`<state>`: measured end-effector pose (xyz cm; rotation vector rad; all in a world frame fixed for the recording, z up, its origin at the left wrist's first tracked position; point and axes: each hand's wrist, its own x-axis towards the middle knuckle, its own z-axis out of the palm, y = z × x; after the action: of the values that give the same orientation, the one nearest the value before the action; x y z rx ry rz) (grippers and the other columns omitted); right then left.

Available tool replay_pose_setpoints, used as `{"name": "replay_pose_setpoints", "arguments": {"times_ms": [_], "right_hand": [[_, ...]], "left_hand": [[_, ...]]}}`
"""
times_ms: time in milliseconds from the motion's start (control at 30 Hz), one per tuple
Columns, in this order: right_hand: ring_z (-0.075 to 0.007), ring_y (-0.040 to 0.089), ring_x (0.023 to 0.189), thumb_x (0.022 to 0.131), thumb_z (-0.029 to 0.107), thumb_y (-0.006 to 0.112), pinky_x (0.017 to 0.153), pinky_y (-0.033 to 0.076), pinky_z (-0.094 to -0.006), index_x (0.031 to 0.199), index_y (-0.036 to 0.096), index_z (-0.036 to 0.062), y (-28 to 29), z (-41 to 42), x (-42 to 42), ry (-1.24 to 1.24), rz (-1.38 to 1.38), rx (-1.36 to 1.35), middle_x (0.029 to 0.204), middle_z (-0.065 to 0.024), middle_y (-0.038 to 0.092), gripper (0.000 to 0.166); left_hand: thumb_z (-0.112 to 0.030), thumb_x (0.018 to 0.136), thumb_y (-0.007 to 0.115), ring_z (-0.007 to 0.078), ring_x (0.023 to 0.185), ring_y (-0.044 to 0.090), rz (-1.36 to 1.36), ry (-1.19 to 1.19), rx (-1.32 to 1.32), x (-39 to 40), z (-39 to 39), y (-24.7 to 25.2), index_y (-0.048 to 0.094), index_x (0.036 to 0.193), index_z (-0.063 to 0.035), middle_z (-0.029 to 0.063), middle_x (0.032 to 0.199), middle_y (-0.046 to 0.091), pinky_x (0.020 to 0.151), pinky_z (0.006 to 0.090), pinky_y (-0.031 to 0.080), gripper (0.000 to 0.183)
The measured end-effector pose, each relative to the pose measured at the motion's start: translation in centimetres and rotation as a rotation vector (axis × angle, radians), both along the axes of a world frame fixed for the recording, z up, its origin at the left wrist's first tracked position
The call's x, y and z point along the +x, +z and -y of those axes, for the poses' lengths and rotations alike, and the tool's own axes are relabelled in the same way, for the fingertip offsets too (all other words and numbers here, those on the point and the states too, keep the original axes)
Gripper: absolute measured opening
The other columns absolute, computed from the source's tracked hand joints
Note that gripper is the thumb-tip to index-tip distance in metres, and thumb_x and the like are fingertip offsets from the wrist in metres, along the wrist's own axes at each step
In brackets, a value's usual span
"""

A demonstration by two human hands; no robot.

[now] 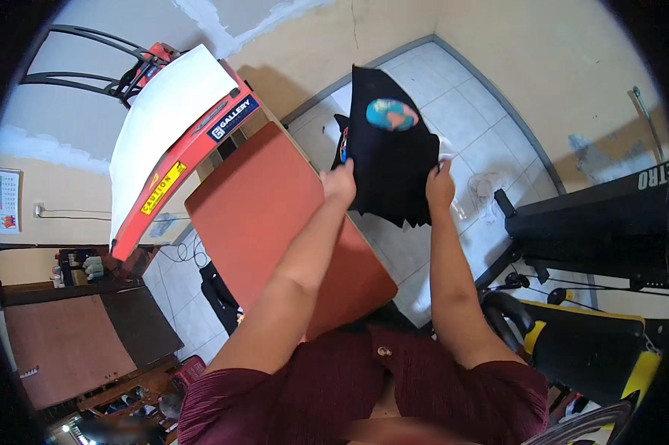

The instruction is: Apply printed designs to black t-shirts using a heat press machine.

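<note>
A black cloth garment, probably a T-shirt, hangs stretched between my two hands. Its round teal and orange print faces up near the far end. My left hand grips the garment's left edge, just beyond the right side of a heat press's reddish lower platen. On the opposite edge, my right hand pinches the fabric. The press's raised red upper platen tilts open at the left, with a white sheet over it. The fingertips are partly hidden by the cloth.
Another dark printed cloth shows behind the garment's left edge. Clear plastic lies on the tiled floor at the right. Black and yellow exercise equipment stands close on my right. At the lower left is a wooden cabinet.
</note>
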<state>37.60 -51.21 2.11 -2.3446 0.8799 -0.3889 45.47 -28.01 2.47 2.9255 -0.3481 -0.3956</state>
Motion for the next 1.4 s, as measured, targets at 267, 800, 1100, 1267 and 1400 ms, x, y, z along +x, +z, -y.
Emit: {"name": "replay_pose_setpoints", "arguments": {"times_ms": [267, 800, 1100, 1267, 1400], "right_hand": [[-0.0418, 0.058, 0.106, 0.084, 0.014, 0.049, 0.088, 0.048, -0.0513, 0.124, 0.049, 0.0149, -16.7, -3.7, -12.2, 0.511, -0.802, 0.034, 0.122, -0.0261, 0.053, 0.040], [-0.0140, 0.057, 0.055, 0.091, 0.012, 0.054, 0.045, 0.045, -0.0276, 0.100, 0.051, 0.0083, -11.8, -5.0, -5.4, 0.670, -0.408, 0.646, 0.081, -0.0071, 0.060, 0.011], [-0.0113, 0.051, 0.072, 0.091, 0.003, 0.049, 0.060, 0.045, -0.0241, 0.101, 0.050, 0.0060, -1.1, -10.1, -4.2, 0.717, -0.011, 0.439, 0.090, -0.0037, 0.053, 0.011], [-0.0103, 0.047, 0.078, 0.092, 0.003, 0.048, 0.065, 0.042, -0.0232, 0.099, 0.049, 0.0054, 4.2, -15.5, -7.8, 0.845, 0.117, 0.302, 0.090, -0.0024, 0.049, 0.007], [-0.0106, 0.048, 0.078, 0.093, 0.004, 0.049, 0.066, 0.042, -0.0241, 0.099, 0.049, 0.0043, 6.0, -19.7, -9.6, 0.977, 0.094, 0.227, 0.089, -0.0024, 0.050, 0.006]], "left_hand": [[-0.032, 0.093, 0.047, 0.0289, 0.136, 0.034, -0.333, -0.483, 1.355, -1.9, -1.2, -7.5, 0.057, 0.130, -0.0158, 0.0059, 0.144, 0.044, 0.108, 0.0629, 0.007, 0.042], [-0.013, 0.090, 0.052, 0.0230, 0.074, 0.062, 0.635, 1.401, -0.497, -35.0, -35.7, -4.3, 0.057, 0.095, -0.0022, 0.0144, 0.080, 0.063, 0.067, 0.0369, 0.047, 0.013], [-0.029, 0.079, 0.065, 0.0334, 0.095, 0.064, 0.374, 1.711, -0.643, -42.2, -45.8, -17.6, 0.058, 0.108, -0.0017, 0.0185, 0.099, 0.067, 0.083, 0.0387, 0.050, 0.040], [-0.034, 0.077, 0.071, 0.0312, 0.101, 0.062, 0.216, 1.519, -0.657, -33.9, -49.5, -15.5, 0.057, 0.114, -0.0068, 0.0142, 0.104, 0.065, 0.085, 0.0397, 0.050, 0.048], [-0.038, 0.078, 0.071, 0.0299, 0.111, 0.057, 0.050, 1.483, -0.447, -27.5, -51.9, -13.4, 0.056, 0.116, -0.0135, 0.0111, 0.115, 0.059, 0.088, 0.0427, 0.049, 0.047]]}}
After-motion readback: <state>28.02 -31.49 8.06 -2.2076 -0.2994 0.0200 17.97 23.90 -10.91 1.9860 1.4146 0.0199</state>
